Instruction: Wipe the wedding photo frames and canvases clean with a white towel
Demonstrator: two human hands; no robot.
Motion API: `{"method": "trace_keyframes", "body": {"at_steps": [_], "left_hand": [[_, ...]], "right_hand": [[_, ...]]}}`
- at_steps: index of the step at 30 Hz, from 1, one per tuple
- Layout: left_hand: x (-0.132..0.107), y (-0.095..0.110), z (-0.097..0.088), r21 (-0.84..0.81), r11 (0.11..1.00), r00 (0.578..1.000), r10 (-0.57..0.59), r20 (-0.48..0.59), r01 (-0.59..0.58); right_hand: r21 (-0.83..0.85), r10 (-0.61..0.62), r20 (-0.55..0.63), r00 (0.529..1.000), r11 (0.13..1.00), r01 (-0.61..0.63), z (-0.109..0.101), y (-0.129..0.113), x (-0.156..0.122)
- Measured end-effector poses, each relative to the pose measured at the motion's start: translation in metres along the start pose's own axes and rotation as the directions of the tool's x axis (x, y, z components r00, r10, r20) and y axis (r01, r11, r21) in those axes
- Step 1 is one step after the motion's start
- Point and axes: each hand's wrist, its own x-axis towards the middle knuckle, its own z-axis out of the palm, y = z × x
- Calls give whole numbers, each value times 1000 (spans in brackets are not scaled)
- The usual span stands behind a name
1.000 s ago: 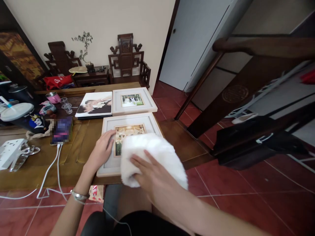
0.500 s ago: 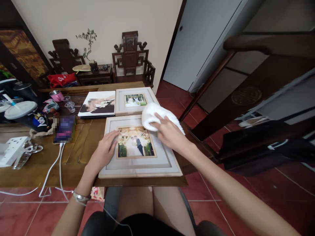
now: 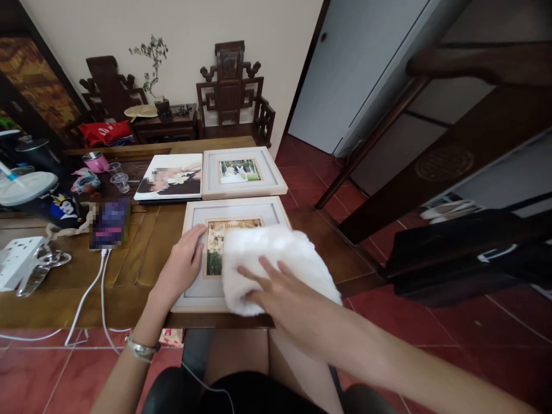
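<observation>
A pale wooden picture frame (image 3: 195,214) with a photo lies flat at the near edge of the wooden table (image 3: 142,253). My left hand (image 3: 181,270) rests flat on the frame's left side, fingers stretched out. My right hand (image 3: 282,299) presses a fluffy white cloth (image 3: 271,259) down on the frame's near right part, fingers spread on top of it. The cloth covers most of the photo.
Behind lie a second framed photo (image 3: 241,172) and an unframed canvas print (image 3: 170,178). To the left are a phone (image 3: 110,223) on a white cable, a white power strip (image 3: 19,261), cups and a dark lidded tumbler. Carved chairs stand by the wall; a dark stair rail (image 3: 431,138) is at right.
My right hand has swept the cloth from the frame's far right corner back to its near right part, as it was a second ago. My left hand has stayed on the frame.
</observation>
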Motion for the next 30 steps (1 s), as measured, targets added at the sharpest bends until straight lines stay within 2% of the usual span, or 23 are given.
{"method": "trace_keyframes", "body": {"at_steps": [3, 5, 8, 11, 13, 15, 17, 20, 23, 25, 27, 30], "left_hand": [[-1, -1, 1, -3, 1000, 1000, -1, 9, 1], [-1, -3, 1, -12, 1000, 1000, 2, 8, -2], [-2, -6, 1, -41, 999, 1000, 28, -6, -28], [-1, -5, -1, -72, 996, 998, 46, -31, -48], [-1, -4, -3, -97, 995, 999, 12, -43, -17], [-2, -2, -5, -140, 990, 998, -31, -53, 23], [-3, -2, -6, -191, 981, 996, -55, -73, 40], [-6, -2, -7, -239, 970, 995, -59, -84, 38], [-7, -2, -7, -234, 971, 995, -62, -76, 42], [-6, -1, -6, -192, 979, 996, -73, -59, 61], [-5, -1, -5, -122, 990, 997, -75, -26, 71], [-3, -2, -2, -33, 998, 999, -47, 12, 47]], "right_hand": [[131, -127, -43, 991, 983, 132, 8, -13, -17], [153, -130, -104, 986, 978, 144, 16, -12, -9], [63, -56, -179, 982, 996, 68, 21, 3, 27], [-88, 50, -292, 955, 993, -79, 12, 27, 73], [-143, 71, -312, 947, 982, -121, 4, 38, 102], [-185, 34, -280, 959, 979, -88, -2, 39, 121], [-208, -32, -216, 976, 978, -14, -5, 32, 127], [-172, -108, -97, 989, 981, 90, -5, 12, 108], [-53, -215, 12, 977, 975, 215, -5, -2, 66], [48, -270, 28, 963, 962, 268, -8, -3, 33], [113, -264, 15, 965, 959, 260, -12, 1, 4], [138, -171, -5, 985, 976, 170, -16, 15, -27]]}}
